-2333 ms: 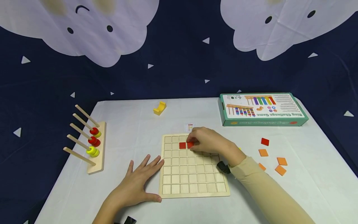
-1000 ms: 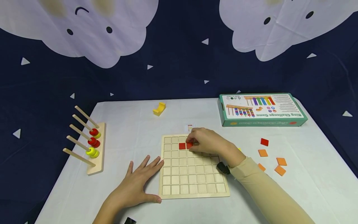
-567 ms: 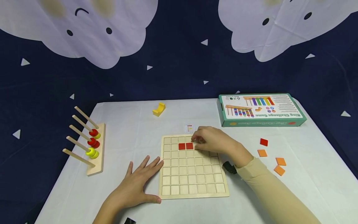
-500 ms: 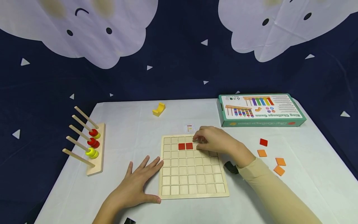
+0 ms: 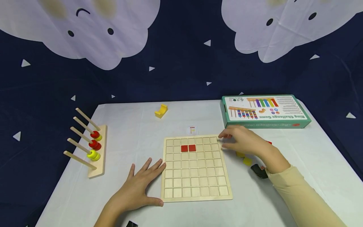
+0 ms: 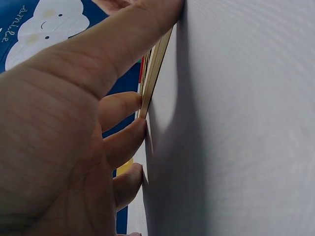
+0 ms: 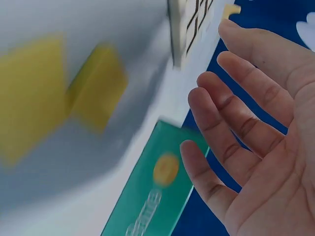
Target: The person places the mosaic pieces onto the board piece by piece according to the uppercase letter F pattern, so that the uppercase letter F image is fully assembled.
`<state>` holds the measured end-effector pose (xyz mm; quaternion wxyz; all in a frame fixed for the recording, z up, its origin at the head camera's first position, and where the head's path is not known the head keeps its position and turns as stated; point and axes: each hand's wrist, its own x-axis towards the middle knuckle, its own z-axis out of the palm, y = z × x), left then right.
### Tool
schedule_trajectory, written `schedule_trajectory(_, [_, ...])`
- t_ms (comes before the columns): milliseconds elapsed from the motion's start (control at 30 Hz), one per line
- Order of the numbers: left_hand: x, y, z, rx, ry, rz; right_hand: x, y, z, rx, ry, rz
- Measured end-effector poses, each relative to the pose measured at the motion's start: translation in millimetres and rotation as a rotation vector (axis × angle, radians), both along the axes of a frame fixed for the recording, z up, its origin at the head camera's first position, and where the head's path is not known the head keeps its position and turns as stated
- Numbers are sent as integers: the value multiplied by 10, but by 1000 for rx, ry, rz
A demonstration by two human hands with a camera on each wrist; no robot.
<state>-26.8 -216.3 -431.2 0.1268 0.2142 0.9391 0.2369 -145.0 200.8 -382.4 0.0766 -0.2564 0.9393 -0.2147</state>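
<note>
A wooden grid board lies on the white table, with two red square tiles side by side in its second row from the back. My left hand spreads its fingers along the board's left edge, and the left wrist view shows fingertips at that edge. Near the back right corner of the board my right hand hovers with loosely bent fingers and nothing between them, as the right wrist view confirms. Yellow square tiles lie under and beside it; the orange tiles are mostly hidden by the arm.
A pegged wooden stand with red and yellow rings stands at the left. At the back lie a yellow curved block, a small printed pattern card and a green game box. A red tile peeks out behind the right wrist.
My right hand has let go of the second red tile, now lying in its square, and has moved right to the board's edge. The left hand has stayed in place.
</note>
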Motion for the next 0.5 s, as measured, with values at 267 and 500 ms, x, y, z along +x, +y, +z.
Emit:
schedule_trajectory(267, [1,5,9,4,-13,1,96,494,22,9,17,-66])
schedule_trajectory(500, [2,3,11,1,-20,8,183,839,15,28,7,-150])
